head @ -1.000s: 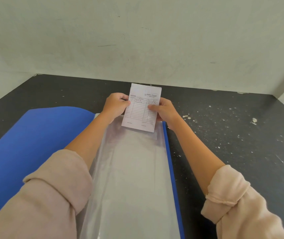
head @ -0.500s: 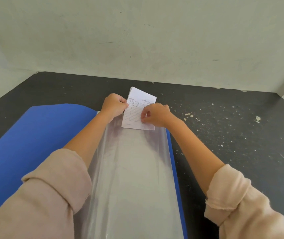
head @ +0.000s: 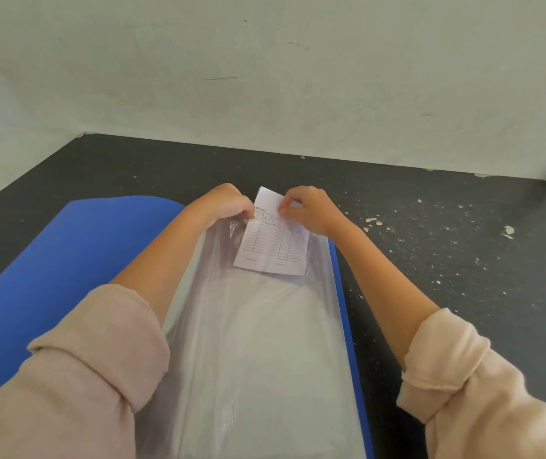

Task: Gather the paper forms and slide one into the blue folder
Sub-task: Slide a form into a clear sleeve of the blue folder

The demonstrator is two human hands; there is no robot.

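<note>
Insertion is under way, not complete. The paper form [head: 273, 241], a small white sheet ruled in a printed table, sits mostly inside the clear sleeve [head: 258, 342] of the open blue folder [head: 66, 260]; its top corner protrudes. The left hand [head: 223, 203] pinches the sleeve mouth; the right hand [head: 308, 208] pinches the form's upper edge. Other forms are not visible.

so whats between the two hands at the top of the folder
In the head view, the paper form lies between the left hand and the right hand: both pinch its top while its lower part sits in the folder's clear sleeve.
</note>
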